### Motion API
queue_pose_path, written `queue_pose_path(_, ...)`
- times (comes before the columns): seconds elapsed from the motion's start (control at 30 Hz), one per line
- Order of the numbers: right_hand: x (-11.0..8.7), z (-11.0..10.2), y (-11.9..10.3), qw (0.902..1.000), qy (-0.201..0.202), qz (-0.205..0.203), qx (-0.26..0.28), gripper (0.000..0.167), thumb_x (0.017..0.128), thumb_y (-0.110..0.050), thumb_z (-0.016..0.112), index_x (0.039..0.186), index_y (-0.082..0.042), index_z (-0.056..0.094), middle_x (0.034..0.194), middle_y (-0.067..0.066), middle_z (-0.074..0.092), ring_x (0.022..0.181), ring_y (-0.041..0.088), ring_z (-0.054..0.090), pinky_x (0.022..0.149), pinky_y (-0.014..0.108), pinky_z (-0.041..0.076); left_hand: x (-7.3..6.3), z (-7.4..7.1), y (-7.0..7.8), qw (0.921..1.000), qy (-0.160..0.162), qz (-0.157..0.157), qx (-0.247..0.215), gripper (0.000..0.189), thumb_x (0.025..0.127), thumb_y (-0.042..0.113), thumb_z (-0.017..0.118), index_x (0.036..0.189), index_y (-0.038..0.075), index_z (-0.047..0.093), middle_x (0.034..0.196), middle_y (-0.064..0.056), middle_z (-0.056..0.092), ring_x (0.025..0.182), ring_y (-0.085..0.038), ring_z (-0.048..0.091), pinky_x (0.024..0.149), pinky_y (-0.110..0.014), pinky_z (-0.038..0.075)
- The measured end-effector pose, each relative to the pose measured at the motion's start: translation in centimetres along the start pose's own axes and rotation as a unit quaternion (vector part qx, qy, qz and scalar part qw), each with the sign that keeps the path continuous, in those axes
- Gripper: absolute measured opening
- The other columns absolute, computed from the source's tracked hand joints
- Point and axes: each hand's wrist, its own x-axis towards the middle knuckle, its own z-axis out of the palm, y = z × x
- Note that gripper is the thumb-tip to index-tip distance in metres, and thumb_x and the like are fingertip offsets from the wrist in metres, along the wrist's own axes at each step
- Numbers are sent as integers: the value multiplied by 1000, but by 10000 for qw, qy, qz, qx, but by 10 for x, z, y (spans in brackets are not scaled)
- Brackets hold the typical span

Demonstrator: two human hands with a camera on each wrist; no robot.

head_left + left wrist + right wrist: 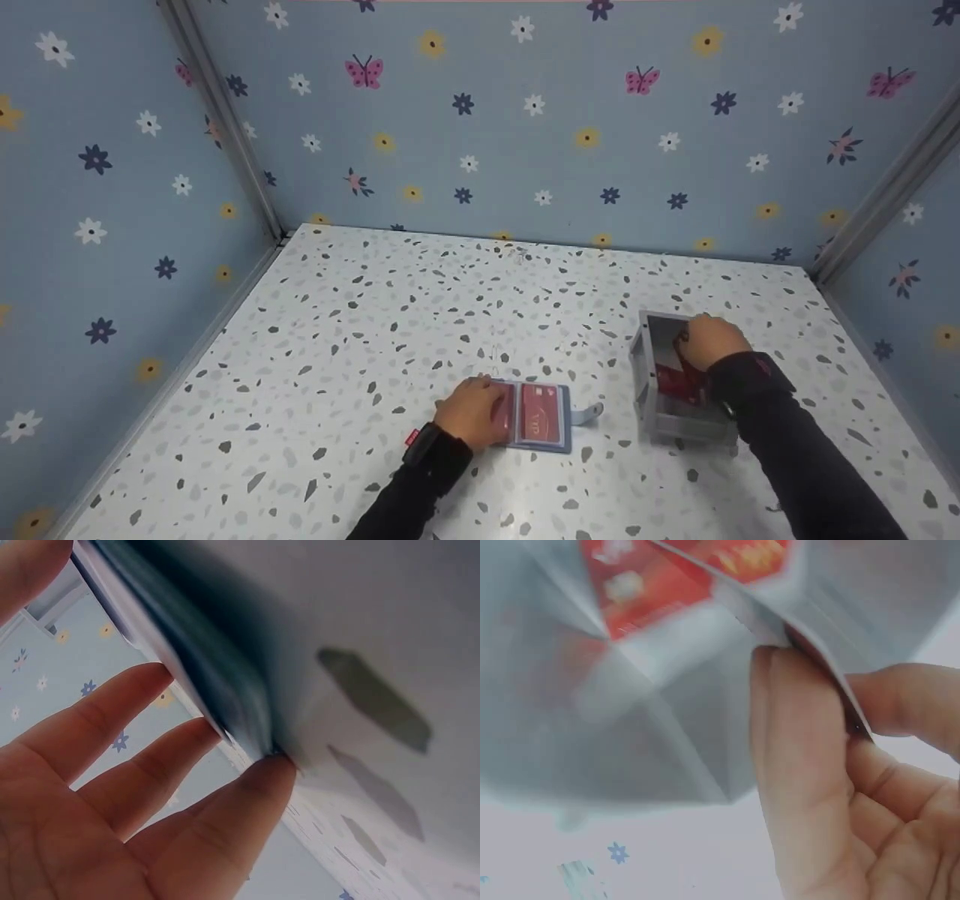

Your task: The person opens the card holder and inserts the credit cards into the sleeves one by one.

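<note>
An open card holder (pixel 566 420) with a blue-grey cover lies on the table, red cards (pixel 541 414) showing in its clear sleeves. My left hand (pixel 471 412) holds its left part; in the left wrist view the fingertips touch the card holder's edge (pixel 217 667). To the right, my right hand (pixel 716 343) reaches into a grey open-topped box (pixel 643 356). Between thumb and fingers it pinches a thin card (pixel 821 652), seen nearly edge-on in the right wrist view. Another red card (pixel 667 589) is inside the box, partly hidden by the held one.
The card holder's strap (pixel 589 414) sticks out towards the box. Speckled white table (pixel 420 300) surrounds both things. Flowered blue panels (pixel 495 120) with grey corner posts (pixel 225 112) stand at the back and sides.
</note>
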Motion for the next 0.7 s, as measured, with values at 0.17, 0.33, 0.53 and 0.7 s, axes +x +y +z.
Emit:
queue_pose_path(0.17,-3,-24,-1,9986,3,144,518,24,91,-13,53,69,-3,53,60,3,49,55,17,46,49,27,35,0,0,0,10000,15,43,19,62,71,26,82,128,11,64,140,-19,55,131,-37,50,103,-61,44)
queue_pose_path(0.33,-5,-36,-15,9940,115,84,1087,24,95,-16,50,79,1,58,66,6,52,61,19,48,51,28,37,0,-1,-1,9999,45,104,-12,61,71,26,83,127,11,64,138,-20,56,130,-36,51,105,-57,44)
queue_pose_path(0.53,-12,-31,-42,9793,150,-23,2019,29,98,-17,48,104,7,63,89,18,67,71,18,59,60,25,47,0,-1,-1,9999,6,110,-113,62,70,24,83,127,11,64,138,-19,56,130,-36,51,105,-57,44)
queue_pose_path(0.7,-17,-13,-63,9478,-1,-217,3181,24,99,-15,52,105,7,60,96,22,69,68,15,67,64,31,60,0,-1,-1,9998,34,174,-86,61,68,23,83,125,11,65,137,-19,57,127,-37,53,104,-57,45)
